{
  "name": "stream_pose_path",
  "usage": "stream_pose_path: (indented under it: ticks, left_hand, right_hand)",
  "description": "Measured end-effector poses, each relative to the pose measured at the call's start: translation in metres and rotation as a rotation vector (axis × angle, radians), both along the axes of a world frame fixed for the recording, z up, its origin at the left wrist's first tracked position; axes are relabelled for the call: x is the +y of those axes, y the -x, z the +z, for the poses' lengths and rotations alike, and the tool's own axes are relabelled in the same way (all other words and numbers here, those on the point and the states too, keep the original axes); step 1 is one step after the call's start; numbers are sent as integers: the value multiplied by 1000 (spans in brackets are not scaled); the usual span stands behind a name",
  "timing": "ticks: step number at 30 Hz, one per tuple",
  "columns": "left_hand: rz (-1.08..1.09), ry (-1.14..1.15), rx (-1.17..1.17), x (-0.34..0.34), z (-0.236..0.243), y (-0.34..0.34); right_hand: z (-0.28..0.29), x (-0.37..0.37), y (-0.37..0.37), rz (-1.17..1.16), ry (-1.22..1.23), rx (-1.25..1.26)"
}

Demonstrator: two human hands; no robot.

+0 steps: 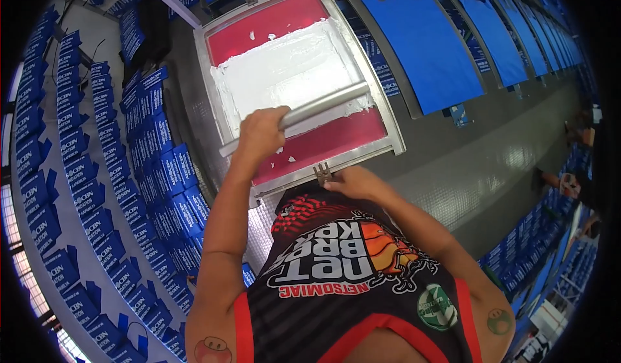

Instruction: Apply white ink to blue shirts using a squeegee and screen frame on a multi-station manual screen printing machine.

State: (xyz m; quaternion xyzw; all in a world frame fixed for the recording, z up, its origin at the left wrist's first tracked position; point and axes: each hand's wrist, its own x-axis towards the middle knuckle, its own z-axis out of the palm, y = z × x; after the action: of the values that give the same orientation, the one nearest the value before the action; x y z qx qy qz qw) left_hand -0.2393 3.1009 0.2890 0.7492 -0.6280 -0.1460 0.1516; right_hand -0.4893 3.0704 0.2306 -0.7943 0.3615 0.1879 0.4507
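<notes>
A silk-screen frame with pink mesh and a broad band of white ink lies in front of me, tilting slightly to the left at its top. My left hand grips a long pale squeegee that crosses the lower part of the white band diagonally. My right hand is closed on a metal clamp at the middle of the frame's near edge, just beside my body.
Blue fabric panels lie on dark boards along a long grey table to the right. Rows of blue printed pieces cover racks on the left, with a pale metal bar at upper left. Other people's arms show at the far right.
</notes>
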Motion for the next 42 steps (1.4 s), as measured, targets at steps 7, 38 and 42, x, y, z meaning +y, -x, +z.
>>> stream_pose_path:
  ticks: [7,38,42]
  left_hand:
    - [-6,-247,-2,-9,-14,7]
    - [280,-140,-290,-70,-37,-168]
    - [224,-403,-226,13,-44,-85]
  right_hand:
    - [94,-116,-42,259,1241,-514]
    - [13,-284,-185,338,904,-57]
    - [-1,-208,-90,366,658,77]
